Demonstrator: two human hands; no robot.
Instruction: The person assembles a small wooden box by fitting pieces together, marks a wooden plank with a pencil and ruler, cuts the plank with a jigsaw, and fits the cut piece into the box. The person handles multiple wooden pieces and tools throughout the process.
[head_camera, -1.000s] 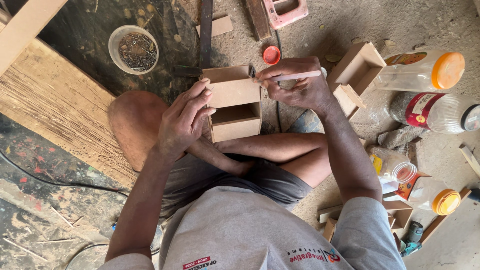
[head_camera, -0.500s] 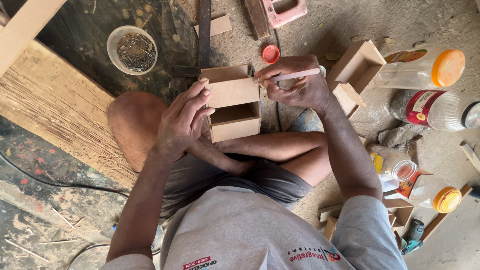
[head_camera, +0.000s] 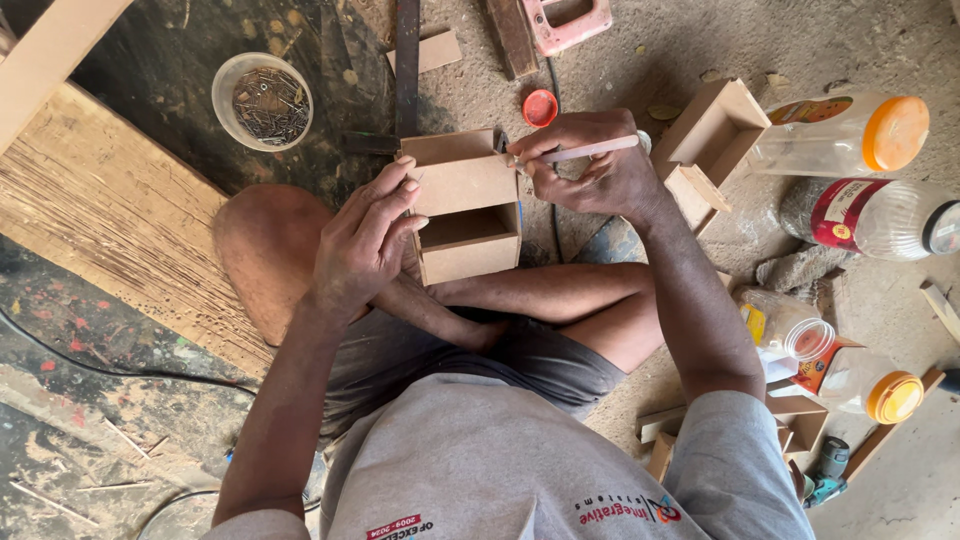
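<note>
head view: person seated on floor
box (head_camera: 465, 205): centre, on lap
left hand (head_camera: 360, 245): grasping box, 9 o'clock side
right hand (head_camera: 590, 165): pinching stick (head_camera: 580, 152), box's 2 o'clock corner
risk: box could slip, loose one-hand hold

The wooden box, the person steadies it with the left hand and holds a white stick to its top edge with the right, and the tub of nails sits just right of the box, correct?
Not quite. In the head view the tub of nails sits to the left of the wooden box, not right. The rest holds: the left hand steadies the box, and the right hand holds the white stick at its top edge.
</note>
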